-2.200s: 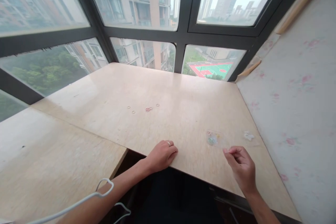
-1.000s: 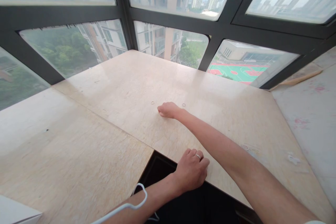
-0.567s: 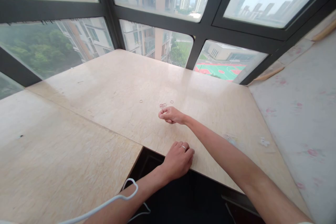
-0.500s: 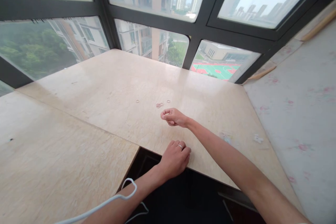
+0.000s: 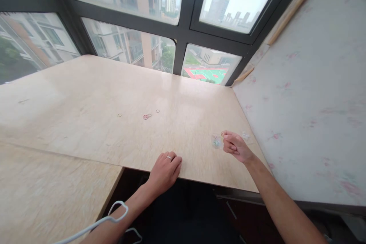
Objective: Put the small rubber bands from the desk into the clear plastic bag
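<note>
Head view: a pale worktop (image 5: 188, 129) is seen from above, bounded by windows at the back and by a wall at the right.
Right hand: a small orange loop (image 5: 222, 134) is pinched between the thumb and fingertips of the right hand (image 5: 236, 148); the grip is closed on it, just above the worktop's right part.
Clear packet: a flat clear packet (image 5: 216, 142) is laid on the worktop beside the right fingertips, partly covered by them; small coloured pieces are seen in it, too small to be told apart.
White piece: a small white piece (image 5: 245, 136) is seen beyond the right hand, near the wall.
Left hand: the left hand (image 5: 166, 169) is rested on the near edge, fingers curled; whether anything is held in its grip cannot be told. A finger ring (image 5: 169, 158) is worn on it.
Loops: a cluster of reddish loops (image 5: 146, 117) is left mid-worktop, well apart from both hands, between a left loop (image 5: 119, 115) and a right loop (image 5: 158, 111).
Cable: a white cable (image 5: 85, 229) is looped over the left forearm.
Wall: the wall (image 5: 300, 95) is covered in a pink floral pattern.
</note>
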